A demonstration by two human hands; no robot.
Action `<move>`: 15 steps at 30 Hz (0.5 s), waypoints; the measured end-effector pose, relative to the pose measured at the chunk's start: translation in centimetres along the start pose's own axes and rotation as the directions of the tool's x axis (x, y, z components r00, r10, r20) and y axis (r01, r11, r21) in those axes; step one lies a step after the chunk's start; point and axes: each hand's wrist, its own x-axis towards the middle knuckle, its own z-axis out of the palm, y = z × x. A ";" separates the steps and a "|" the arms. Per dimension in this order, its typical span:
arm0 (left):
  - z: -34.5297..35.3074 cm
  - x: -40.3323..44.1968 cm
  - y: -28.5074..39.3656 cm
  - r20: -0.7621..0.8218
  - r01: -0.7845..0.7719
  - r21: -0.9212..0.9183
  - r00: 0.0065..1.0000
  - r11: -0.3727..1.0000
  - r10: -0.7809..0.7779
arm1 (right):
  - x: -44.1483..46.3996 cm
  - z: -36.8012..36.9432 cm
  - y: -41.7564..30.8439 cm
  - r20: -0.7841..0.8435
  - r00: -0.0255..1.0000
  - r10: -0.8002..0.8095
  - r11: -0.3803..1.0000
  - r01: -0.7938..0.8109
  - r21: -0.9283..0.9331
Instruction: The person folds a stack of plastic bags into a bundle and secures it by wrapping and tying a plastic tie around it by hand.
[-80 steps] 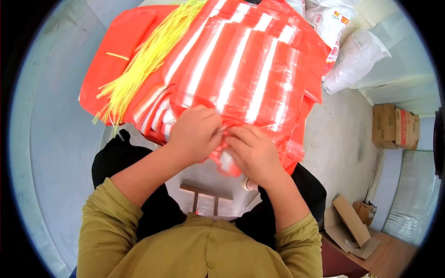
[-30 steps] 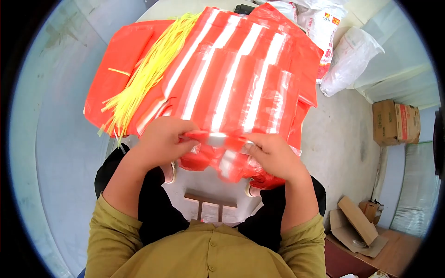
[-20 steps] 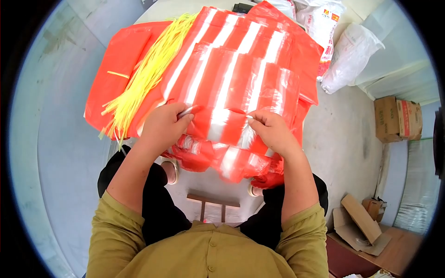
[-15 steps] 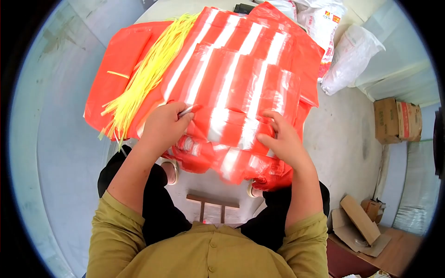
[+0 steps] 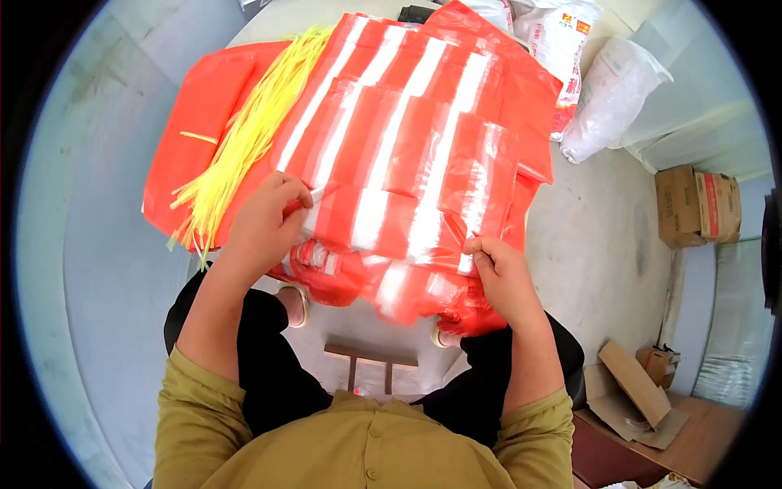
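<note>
Layers of red-and-white striped plastic bags (image 5: 415,138) lie overlapped in front of me, their lower edges bunched and hanging toward my knees. At the left edge of the nearest bag, my left hand (image 5: 273,213) is closed with the fingers curled around the plastic. My right hand (image 5: 503,275) pinches the same bag near its lower right corner, thumb against fingers. A bundle of yellow plastic strips (image 5: 248,134) lies left of the striped bags, on top of plain red plastic (image 5: 183,134).
The table (image 5: 285,20) shows its pale top behind the pile. White sacks (image 5: 611,94) stand at the back right. Cardboard boxes (image 5: 680,208) sit at the right, with flattened cardboard (image 5: 631,391) lower down. A wooden stool frame (image 5: 371,356) is between my legs.
My left hand has shifted left and up a little along the bag's edge. My right hand has moved down and closed from spread fingers into a pinch; the bag lies flatter.
</note>
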 end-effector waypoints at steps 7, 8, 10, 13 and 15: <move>-0.8 -1.5 3.0 0.041 -0.095 0.161 0.995 0.982 0.090 | -0.7 -0.2 -1.4 -0.019 0.986 -0.168 0.975 0.164 -0.150; -0.6 -1.5 3.0 0.020 -0.111 0.193 0.994 0.975 0.110 | -0.7 -0.2 -1.4 -0.027 0.975 -0.222 0.962 0.214 -0.168; -0.3 -1.5 2.7 -0.014 -0.134 0.250 0.990 0.959 0.142 | -1.0 -0.2 -2.2 -0.022 0.978 -0.209 0.956 0.199 -0.216; 0.1 -1.4 2.2 -0.062 -0.159 0.306 0.980 0.939 0.187 | -1.1 0.0 -2.5 -0.022 0.975 -0.219 0.923 0.200 -0.328; 0.1 -1.4 2.3 -0.104 -0.183 0.314 0.969 0.932 0.226 | -1.1 0.0 -2.4 -0.033 0.965 -0.259 0.886 0.224 -0.406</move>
